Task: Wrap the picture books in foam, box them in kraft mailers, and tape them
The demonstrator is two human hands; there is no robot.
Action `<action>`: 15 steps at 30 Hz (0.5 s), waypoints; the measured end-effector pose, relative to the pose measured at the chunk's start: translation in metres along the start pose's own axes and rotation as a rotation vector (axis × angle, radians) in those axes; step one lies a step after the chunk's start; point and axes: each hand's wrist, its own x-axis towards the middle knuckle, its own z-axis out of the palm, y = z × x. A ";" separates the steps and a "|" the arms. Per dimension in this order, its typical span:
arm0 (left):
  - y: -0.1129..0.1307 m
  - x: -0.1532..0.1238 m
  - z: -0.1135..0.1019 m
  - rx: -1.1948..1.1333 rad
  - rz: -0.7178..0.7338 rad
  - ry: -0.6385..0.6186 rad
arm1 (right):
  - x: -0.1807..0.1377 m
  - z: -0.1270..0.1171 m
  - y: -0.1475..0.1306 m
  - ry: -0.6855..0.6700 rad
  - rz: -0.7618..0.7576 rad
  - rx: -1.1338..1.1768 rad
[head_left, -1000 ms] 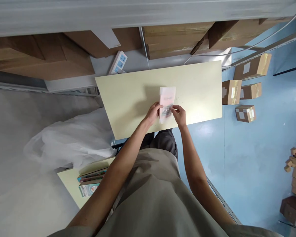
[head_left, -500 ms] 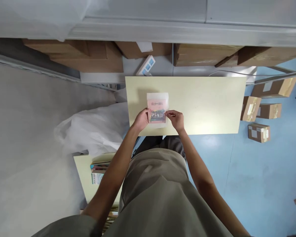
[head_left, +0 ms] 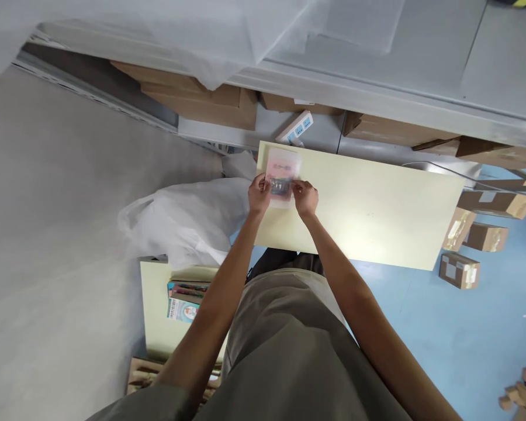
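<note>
- Leftmost, a white plastic bag (head_left: 179, 222) slumps just beside the tabletop's (head_left: 377, 204) 9 o'clock edge.
- Next, the left hand (head_left: 259, 196) has its fingers curled shut, pinching the packet's near left edge.
- The clear packet (head_left: 281, 169), with a pink card inside, sits over the tabletop's far left corner. It stretches toward 12 o'clock from the hands, with its long axis running 12 to 6. Both hands are equally near it.
- The right hand (head_left: 305, 197) pinches the near right edge, thumb pressed against fingertips.
- A power strip (head_left: 296, 128) lies beyond the packet at 1 o'clock, off the tabletop.
- Cardboard boxes (head_left: 460, 270) stand on the blue floor at 3 o'clock, well apart.
</note>
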 end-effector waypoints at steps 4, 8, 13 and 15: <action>-0.003 0.006 -0.002 0.061 0.043 -0.008 | 0.015 0.006 -0.004 0.002 0.023 -0.092; -0.003 -0.003 -0.003 0.151 0.139 -0.010 | 0.022 0.006 -0.001 -0.036 0.028 -0.090; -0.004 -0.023 -0.003 0.162 0.158 -0.023 | 0.031 0.004 0.000 -0.013 0.045 -0.148; -0.007 -0.035 -0.004 0.152 0.152 -0.013 | 0.035 0.003 -0.002 -0.036 0.021 -0.200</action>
